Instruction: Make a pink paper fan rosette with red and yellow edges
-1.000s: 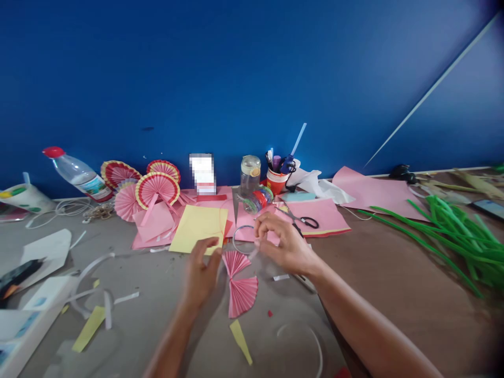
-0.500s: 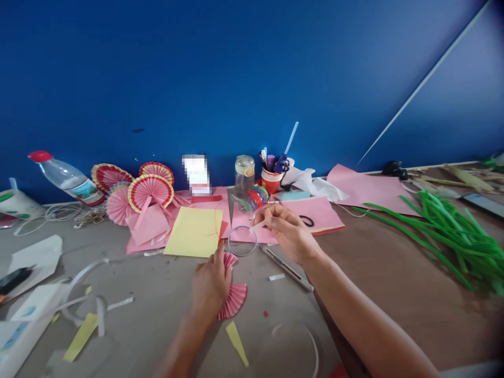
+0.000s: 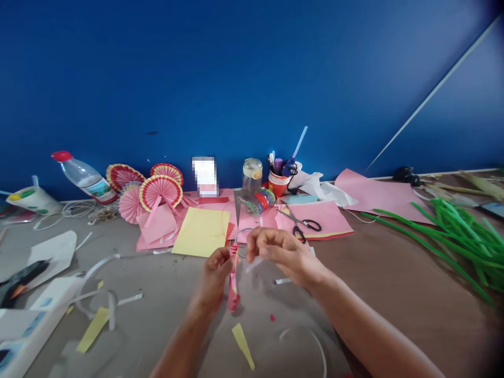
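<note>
My left hand [image 3: 214, 278] is closed on a pleated pink paper fan [image 3: 233, 296], which I see nearly edge-on above the grey tabletop. Just right of it, my right hand [image 3: 285, 255] pinches a small whitish strip [image 3: 253, 264] whose end points down toward the fan; the strip and fan are apart. A thin grey ring [image 3: 241, 236] lies behind both hands, partly covered by them. Past my right hand, black-handled scissors [image 3: 305, 227] rest on pink paper [image 3: 334, 218]. A yellow paper sheet [image 3: 201, 231] lies beyond my left hand.
Finished-looking pleated fans [image 3: 160, 192] and a bottle [image 3: 84, 178] stand against the blue wall. A jar [image 3: 252, 177] and a red cup of pens [image 3: 277, 185] are at the back. Green stems [image 3: 460, 241] lie right; a white power strip [image 3: 43, 320] and scraps [image 3: 93, 331] lie left.
My left hand has raised the pink fan off the table and turned it edge-on. My right hand with the strip has come lower and nearer to it. The view has shifted slightly.
</note>
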{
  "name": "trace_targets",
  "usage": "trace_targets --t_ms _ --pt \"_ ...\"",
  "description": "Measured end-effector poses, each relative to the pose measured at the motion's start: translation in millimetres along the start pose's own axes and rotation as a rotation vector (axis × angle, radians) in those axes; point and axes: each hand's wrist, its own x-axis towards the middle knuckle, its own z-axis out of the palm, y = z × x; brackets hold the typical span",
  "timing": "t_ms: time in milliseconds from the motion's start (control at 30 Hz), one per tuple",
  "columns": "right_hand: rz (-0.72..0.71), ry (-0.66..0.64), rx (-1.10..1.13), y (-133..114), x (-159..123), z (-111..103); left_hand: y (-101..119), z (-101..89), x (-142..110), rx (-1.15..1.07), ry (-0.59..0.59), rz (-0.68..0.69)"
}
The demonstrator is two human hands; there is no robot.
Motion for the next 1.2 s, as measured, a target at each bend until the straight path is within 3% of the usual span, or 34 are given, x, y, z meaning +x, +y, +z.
trace_targets --t_ms 100,167,333,400,467,533,633,733,900,1200 --pt "0.037 0.171 0.05 6.0 3.0 0.1 -0.9 0.7 1.5 -0.086 0.012 -0.006" --pt "0.06 0.207 0.005 11.0 4.3 1.0 -0.2 1.7 1.6 -0.132 0.009 -0.033" --pt "0.182 0.124 -0.179 25.4 7.0 4.3 -0.5 2.9 0.4 -0.232 -0.008 -0.128" --pt "0.141 0.079 -0.315 29.5 8.4 4.8 -1.5 2.2 0.7 -0.268 -0.002 -0.15" --pt "0.059 0.117 -0.417 31.7 9.7 4.2 -1.8 0.6 1.7 -0.285 0.009 -0.152" --pt "0.006 0.209 -0.391 32.3 10.4 2.5 -0.6 -1.9 2.7 -0.294 0.022 -0.14" --pt "0.072 0.272 -0.285 32.8 10.1 0.0 3.0 -5.0 2.8 -0.311 0.043 -0.098" --pt "0.138 0.234 -0.367 35.5 9.5 1.0 5.3 -3.9 0.4 -0.32 0.037 -0.035" --pt "0.022 0.235 -0.611 41.6 10.2 8.9 1.0 5.0 -4.4 -0.27 -0.021 0.035" --pt "0.041 0.238 -0.658 44.8 9.5 15.5 -5.1 14.3 -6.2 -0.255 -0.036 0.087"
